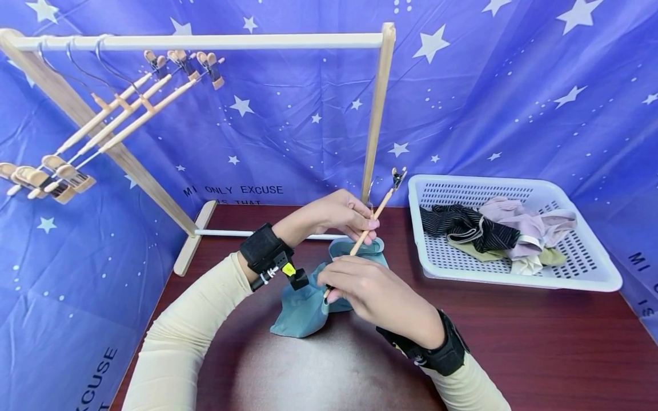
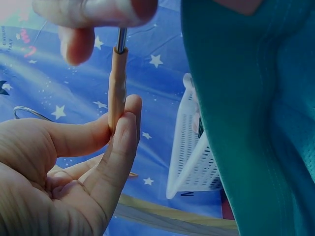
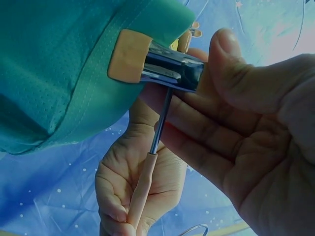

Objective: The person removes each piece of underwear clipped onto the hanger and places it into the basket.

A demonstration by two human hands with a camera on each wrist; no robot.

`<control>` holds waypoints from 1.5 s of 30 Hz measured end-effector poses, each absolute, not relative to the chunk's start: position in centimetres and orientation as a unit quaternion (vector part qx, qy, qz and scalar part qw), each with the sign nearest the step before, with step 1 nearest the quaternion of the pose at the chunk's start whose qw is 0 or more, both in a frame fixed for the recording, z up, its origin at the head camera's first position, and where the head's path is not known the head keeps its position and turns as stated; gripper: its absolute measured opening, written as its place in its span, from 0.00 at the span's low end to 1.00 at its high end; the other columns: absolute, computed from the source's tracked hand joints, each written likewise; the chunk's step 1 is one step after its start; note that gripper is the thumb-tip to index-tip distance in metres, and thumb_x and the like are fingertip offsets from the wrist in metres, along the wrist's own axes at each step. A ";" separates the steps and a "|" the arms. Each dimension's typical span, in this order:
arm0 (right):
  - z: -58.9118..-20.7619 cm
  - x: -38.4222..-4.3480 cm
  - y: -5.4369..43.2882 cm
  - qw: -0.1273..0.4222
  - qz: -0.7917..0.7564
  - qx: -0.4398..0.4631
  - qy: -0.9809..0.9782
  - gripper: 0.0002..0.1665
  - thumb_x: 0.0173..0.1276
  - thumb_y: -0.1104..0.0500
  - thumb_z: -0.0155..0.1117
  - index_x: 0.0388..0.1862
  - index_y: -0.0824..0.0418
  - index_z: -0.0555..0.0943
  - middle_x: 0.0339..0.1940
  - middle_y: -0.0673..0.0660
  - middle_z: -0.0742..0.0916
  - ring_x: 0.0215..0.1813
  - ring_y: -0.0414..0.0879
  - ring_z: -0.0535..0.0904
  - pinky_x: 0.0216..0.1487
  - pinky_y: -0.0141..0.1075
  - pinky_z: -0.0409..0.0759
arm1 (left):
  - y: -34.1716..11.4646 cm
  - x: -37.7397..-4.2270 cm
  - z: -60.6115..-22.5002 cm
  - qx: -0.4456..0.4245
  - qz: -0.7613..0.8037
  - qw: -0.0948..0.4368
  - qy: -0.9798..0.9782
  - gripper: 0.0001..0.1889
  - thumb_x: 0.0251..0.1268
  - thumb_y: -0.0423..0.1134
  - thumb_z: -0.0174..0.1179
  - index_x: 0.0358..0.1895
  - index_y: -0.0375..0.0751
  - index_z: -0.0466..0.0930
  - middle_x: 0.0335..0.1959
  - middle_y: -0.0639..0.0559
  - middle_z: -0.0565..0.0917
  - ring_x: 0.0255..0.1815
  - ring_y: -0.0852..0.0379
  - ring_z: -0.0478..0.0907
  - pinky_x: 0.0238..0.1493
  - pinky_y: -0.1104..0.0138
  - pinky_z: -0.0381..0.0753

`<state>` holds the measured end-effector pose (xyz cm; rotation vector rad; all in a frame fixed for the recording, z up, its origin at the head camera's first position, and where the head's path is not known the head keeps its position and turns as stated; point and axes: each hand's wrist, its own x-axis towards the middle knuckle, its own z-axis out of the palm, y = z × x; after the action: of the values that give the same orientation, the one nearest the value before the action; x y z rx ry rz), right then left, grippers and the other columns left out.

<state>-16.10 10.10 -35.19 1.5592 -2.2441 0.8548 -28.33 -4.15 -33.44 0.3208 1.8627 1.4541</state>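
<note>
My left hand (image 1: pixel 341 216) pinches the peach-coloured bar of a clip hanger (image 1: pixel 379 206) between thumb and fingers. The bar slants over the table, with a free clip (image 1: pixel 397 178) at its far end. Around the near clip (image 3: pixel 172 66) are the thumb and fingers of my right hand (image 1: pixel 367 285). That clip's peach pad lies over the edge of a teal garment (image 1: pixel 303 311), which hangs below the bar and partly spreads on the table. Stitching along the garment's edge (image 2: pixel 231 128) shows in the left wrist view. The right hand hides part of the near clip in the head view.
A wooden rack (image 1: pixel 377 114) stands at the back left, with several clip hangers (image 1: pixel 123 114) on its top rail. At the right, a white basket (image 1: pixel 591 268) holds black striped (image 1: pixel 465 222), lilac and green cloths. The dark red table (image 1: pixel 565 342) lies beneath.
</note>
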 end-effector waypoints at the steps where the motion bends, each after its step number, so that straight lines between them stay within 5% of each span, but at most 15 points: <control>1: -35.2 -16.1 10.1 0.140 0.295 0.540 -0.776 0.09 0.67 0.61 0.67 0.46 0.59 0.83 0.40 0.49 0.85 0.47 0.39 0.80 0.55 0.32 0.79 | -4.2 -28.3 -33.4 0.126 0.565 0.370 0.727 0.13 0.73 0.33 0.61 0.52 0.25 0.82 0.25 0.48 0.88 0.29 0.59 0.88 0.44 0.60 0.89; 14: -35.5 -16.6 9.9 0.155 0.302 0.550 -0.763 0.10 0.63 0.62 0.71 0.43 0.59 0.84 0.38 0.48 0.85 0.44 0.39 0.81 0.51 0.31 0.80 | -4.1 -28.4 -33.6 0.126 0.562 0.378 0.725 0.12 0.73 0.33 0.61 0.51 0.26 0.83 0.25 0.49 0.88 0.28 0.59 0.88 0.44 0.60 0.89; 20: -35.5 -16.7 9.9 0.167 0.309 0.555 -0.754 0.10 0.63 0.63 0.72 0.43 0.59 0.84 0.38 0.48 0.85 0.44 0.39 0.81 0.51 0.31 0.80 | -4.1 -28.4 -33.5 0.125 0.563 0.376 0.726 0.13 0.72 0.33 0.62 0.52 0.26 0.83 0.25 0.49 0.88 0.28 0.59 0.88 0.53 0.53 0.87; 29: -35.7 -16.9 10.1 0.180 0.318 0.561 -0.742 0.05 0.71 0.61 0.66 0.44 0.60 0.84 0.38 0.50 0.85 0.44 0.40 0.81 0.52 0.31 0.80 | -4.1 -28.4 -33.5 0.122 0.567 0.371 0.725 0.13 0.72 0.32 0.62 0.53 0.26 0.83 0.25 0.49 0.88 0.28 0.59 0.88 0.47 0.58 0.89; 33: -35.8 -17.0 10.1 0.188 0.317 0.561 -0.742 0.10 0.63 0.67 0.70 0.43 0.60 0.84 0.37 0.49 0.85 0.44 0.40 0.80 0.51 0.32 0.79 | -4.1 -28.4 -33.4 0.117 0.575 0.369 0.721 0.14 0.72 0.31 0.62 0.54 0.25 0.82 0.25 0.48 0.88 0.27 0.59 0.88 0.47 0.58 0.89; 45: -35.6 -16.7 10.1 0.184 0.309 0.558 -0.748 0.09 0.66 0.64 0.69 0.45 0.59 0.84 0.39 0.49 0.85 0.45 0.40 0.81 0.53 0.31 0.80 | -3.9 -28.1 -32.9 0.111 0.587 0.366 0.714 0.18 0.71 0.31 0.63 0.58 0.22 0.78 0.25 0.47 0.88 0.27 0.58 0.88 0.44 0.60 0.89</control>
<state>-16.70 10.09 -35.58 1.5736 -2.1091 0.8709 -28.11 -3.93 -32.87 0.2853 1.8351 1.5079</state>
